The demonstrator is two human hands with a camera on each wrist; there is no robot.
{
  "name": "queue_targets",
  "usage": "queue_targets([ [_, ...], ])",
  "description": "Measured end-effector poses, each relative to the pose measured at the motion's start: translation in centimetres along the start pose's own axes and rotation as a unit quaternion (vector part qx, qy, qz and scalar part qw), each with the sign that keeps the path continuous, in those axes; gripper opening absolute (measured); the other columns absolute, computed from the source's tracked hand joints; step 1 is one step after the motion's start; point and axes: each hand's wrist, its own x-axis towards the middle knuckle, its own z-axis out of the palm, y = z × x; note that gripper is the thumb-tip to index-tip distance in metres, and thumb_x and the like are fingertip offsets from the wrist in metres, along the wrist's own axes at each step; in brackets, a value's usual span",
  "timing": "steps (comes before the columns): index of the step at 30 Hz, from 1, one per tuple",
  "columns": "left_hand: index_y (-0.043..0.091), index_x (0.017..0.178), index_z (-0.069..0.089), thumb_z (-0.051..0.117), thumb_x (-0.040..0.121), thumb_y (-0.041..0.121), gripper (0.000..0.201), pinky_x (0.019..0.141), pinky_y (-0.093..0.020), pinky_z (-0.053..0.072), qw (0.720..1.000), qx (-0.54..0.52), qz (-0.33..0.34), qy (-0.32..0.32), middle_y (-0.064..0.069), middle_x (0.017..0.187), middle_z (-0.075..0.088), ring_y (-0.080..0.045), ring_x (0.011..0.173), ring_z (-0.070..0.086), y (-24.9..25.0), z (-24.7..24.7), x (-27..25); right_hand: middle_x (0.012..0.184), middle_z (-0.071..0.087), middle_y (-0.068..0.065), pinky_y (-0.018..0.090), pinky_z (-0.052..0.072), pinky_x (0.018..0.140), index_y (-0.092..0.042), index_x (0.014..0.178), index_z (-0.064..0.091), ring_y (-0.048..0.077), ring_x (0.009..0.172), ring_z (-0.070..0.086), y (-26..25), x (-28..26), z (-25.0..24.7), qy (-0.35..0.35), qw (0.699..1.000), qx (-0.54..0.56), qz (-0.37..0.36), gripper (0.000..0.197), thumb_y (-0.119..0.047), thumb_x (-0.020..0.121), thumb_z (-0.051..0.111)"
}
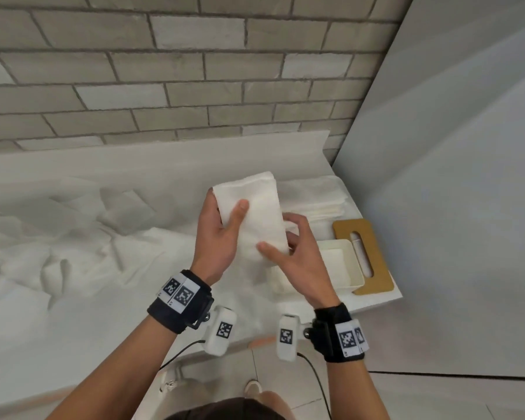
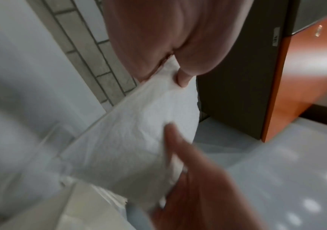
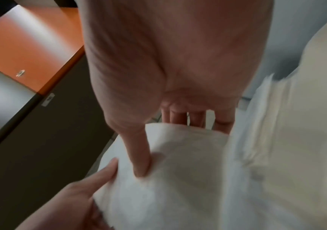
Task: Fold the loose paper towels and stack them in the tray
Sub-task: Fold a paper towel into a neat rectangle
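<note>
A folded white paper towel (image 1: 256, 207) is held upright above the counter between both hands. My left hand (image 1: 225, 207) grips its left edge, thumb on the front and fingers behind. My right hand (image 1: 278, 242) pinches the lower right end, thumb on the front. In the left wrist view the left hand (image 2: 178, 73) holds the paper towel (image 2: 129, 140). The right wrist view shows the right hand (image 3: 158, 147) on the paper towel (image 3: 178, 186). A cream tray (image 1: 355, 268) sits just right of the hands, with what looks like a folded towel inside. Loose paper towels (image 1: 73, 237) lie crumpled across the counter to the left.
A brown lid with a slot (image 1: 376, 247) lies under the tray's right side, near the counter's right edge. A flat pile of white towels (image 1: 315, 198) lies behind the tray. A tiled wall (image 1: 164, 71) runs along the back and a grey panel (image 1: 452, 177) stands on the right.
</note>
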Motion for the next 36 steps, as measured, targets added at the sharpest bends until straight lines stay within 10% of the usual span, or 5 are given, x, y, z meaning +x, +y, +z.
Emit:
queue_targets([
  [9, 0.031, 0.129, 0.046, 0.072, 0.098, 0.018, 0.042, 0.064, -0.025, 0.054, 0.978, 0.189, 0.007, -0.090, 0.005, 0.083, 0.073, -0.010, 0.072, 0.069, -5.9, 5.4, -3.4, 0.098, 0.071, -0.003, 0.021, 0.054, 0.073, -0.033, 0.130, 0.057, 0.014, 0.084, 0.071, 5.3, -1.4, -12.7, 0.248, 0.960, -0.130, 0.010, 0.047, -0.020, 0.094, 0.084],
  [18, 0.019, 0.125, 0.068, 0.068, 0.092, 0.020, 0.033, 0.088, -0.041, 0.046, 0.741, 0.619, 0.107, -0.237, -0.011, 0.128, 0.049, -0.033, 0.115, 0.046, -11.5, 7.9, -4.6, 0.135, 0.060, 0.013, 0.045, 0.062, 0.074, -0.018, 0.125, 0.063, 0.035, 0.103, 0.069, 9.4, 0.9, -11.4, 0.146, 0.837, -0.527, -0.031, 0.028, -0.019, 0.100, 0.074],
  [25, 0.026, 0.119, 0.072, 0.064, 0.098, 0.038, 0.025, 0.090, -0.039, 0.045, 0.805, 0.550, 0.075, -0.210, -0.002, 0.117, 0.048, -0.027, 0.113, 0.044, -10.5, 3.6, -2.4, 0.126, 0.057, -0.001, 0.045, 0.051, 0.100, -0.046, 0.120, 0.066, 0.030, 0.121, 0.060, 8.4, 1.7, -8.0, -0.054, 0.797, -0.577, 0.173, 0.056, -0.087, 0.094, 0.039],
  [30, 0.020, 0.135, 0.062, 0.065, 0.087, -0.001, 0.053, 0.090, -0.044, 0.052, 0.861, 0.474, 0.104, -0.149, -0.006, 0.119, 0.059, -0.030, 0.109, 0.056, -10.1, -8.1, 2.5, 0.118, 0.068, 0.005, 0.040, 0.056, 0.075, -0.029, 0.116, 0.072, 0.032, 0.104, 0.068, 5.5, 1.6, -3.8, 0.138, 0.834, -0.534, -0.008, 0.021, -0.044, 0.103, 0.063],
  [36, 0.030, 0.146, 0.056, 0.059, 0.068, -0.024, 0.096, 0.101, -0.050, 0.051, 0.688, 0.643, 0.133, -0.309, -0.002, 0.160, 0.048, -0.034, 0.148, 0.043, -14.0, -20.7, 10.5, 0.103, 0.068, -0.007, 0.037, 0.055, 0.069, -0.034, 0.102, 0.067, 0.017, 0.094, 0.066, 3.3, 1.9, 8.6, 0.110, 0.901, -0.402, -0.121, 0.008, -0.026, 0.100, 0.067],
])
